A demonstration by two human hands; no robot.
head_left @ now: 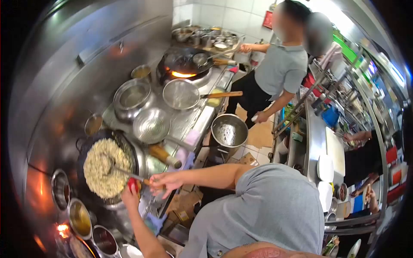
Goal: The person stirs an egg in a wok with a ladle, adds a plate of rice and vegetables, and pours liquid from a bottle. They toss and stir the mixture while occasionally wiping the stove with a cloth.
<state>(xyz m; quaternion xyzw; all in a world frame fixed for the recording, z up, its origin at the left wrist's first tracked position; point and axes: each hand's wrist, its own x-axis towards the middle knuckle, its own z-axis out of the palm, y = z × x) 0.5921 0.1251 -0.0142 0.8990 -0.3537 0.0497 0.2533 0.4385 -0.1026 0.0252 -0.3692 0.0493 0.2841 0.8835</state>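
A dark wok [86,148] full of pale fried rice [105,167] sits on the burner at lower left. My right hand [165,180] grips the handle of a metal ladle [118,168] whose bowl is in the rice. My left hand [130,191] is closed on the wok's handle, which is wrapped in red [132,185], at the wok's near rim.
Seasoning pots [79,217] line the lower left by a small flame. Empty steel bowls [150,124], a strainer [180,94] and a pot [229,130] stand further along. A person in a grey shirt [282,66] works at a second flaming wok [185,62]. A plated counter [325,167] is at right.
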